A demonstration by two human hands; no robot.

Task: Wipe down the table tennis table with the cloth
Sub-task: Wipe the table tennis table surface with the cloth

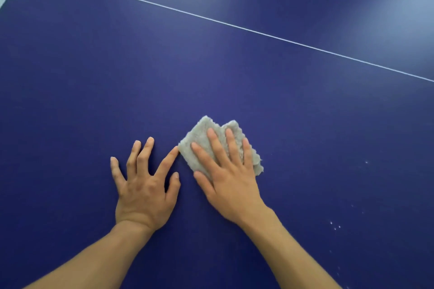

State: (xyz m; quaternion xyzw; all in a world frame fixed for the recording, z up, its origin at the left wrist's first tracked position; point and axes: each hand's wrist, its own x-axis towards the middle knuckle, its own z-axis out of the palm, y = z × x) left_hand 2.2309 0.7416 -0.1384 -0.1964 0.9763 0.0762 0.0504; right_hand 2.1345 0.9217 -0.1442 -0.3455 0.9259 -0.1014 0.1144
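Head view: right hand [229,178] presses cloth [202,143] with straight fingers; left hand [143,192] splayed on table [94,77].

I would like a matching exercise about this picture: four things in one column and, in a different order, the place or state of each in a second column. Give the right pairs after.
Column 1
1. left hand
2. right hand
3. cloth
4. thin white line

Column 2
A. grey and fluffy, lying on the table
B. fingers spread on the bare blue surface
C. pressed flat on top of the cloth
D. runs across the table beyond both hands

Pairs: 1-B; 2-C; 3-A; 4-D
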